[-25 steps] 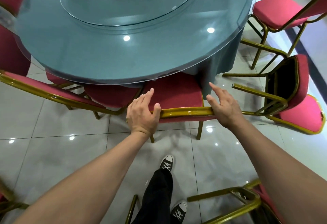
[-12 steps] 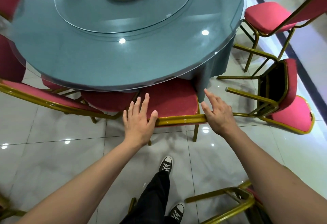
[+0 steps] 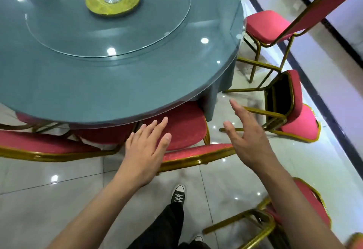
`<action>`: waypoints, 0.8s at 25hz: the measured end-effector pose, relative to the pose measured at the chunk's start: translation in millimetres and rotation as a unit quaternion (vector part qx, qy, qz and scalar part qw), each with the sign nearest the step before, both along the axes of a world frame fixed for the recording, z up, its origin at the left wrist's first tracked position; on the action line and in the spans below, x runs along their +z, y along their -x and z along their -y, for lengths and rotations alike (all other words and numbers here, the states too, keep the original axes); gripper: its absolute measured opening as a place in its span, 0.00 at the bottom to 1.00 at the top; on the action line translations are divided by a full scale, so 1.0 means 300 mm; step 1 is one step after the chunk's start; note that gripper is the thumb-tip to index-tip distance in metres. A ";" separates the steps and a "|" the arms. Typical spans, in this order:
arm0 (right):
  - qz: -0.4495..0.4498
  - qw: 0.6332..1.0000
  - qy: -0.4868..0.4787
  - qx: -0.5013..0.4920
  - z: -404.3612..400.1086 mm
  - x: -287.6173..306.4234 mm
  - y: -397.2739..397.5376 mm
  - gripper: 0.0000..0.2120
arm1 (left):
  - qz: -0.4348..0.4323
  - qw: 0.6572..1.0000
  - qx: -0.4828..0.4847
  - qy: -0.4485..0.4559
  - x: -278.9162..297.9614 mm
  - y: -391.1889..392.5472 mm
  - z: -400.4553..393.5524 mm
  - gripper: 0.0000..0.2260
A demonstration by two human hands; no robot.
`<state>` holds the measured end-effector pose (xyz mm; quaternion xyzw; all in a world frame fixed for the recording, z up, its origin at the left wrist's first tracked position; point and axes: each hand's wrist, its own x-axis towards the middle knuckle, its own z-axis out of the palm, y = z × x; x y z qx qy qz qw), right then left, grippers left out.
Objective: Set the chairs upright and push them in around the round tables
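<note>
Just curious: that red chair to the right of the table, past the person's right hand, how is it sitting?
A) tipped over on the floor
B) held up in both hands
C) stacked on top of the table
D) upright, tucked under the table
A: the tipped chair lies on the floor with its gold legs pointing sideways toward the table, and neither hand touches it.

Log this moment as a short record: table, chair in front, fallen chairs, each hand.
table: round table, teal cloth under glass, glass turntable on top
chair in front: red seat tucked under the table edge, backrest facing the person
fallen chairs: one tipped over at right; another on its side at lower right
left hand: open, at the backrest
right hand: open, off the backrest
</note>
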<state>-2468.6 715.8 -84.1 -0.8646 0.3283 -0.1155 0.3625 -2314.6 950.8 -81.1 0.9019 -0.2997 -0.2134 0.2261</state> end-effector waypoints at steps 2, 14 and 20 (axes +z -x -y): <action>0.013 1.000 0.004 -0.006 0.002 0.075 -0.001 0.28 | 0.008 0.999 -0.034 0.004 0.077 -0.033 0.026 0.33; 0.036 0.988 -0.008 -0.150 0.023 0.336 0.277 0.29 | -0.002 0.975 -0.218 0.042 0.352 0.060 0.236 0.33; 0.058 0.966 -0.031 -0.249 0.080 0.336 0.504 0.26 | -0.004 0.955 -0.295 0.033 0.380 0.158 0.430 0.32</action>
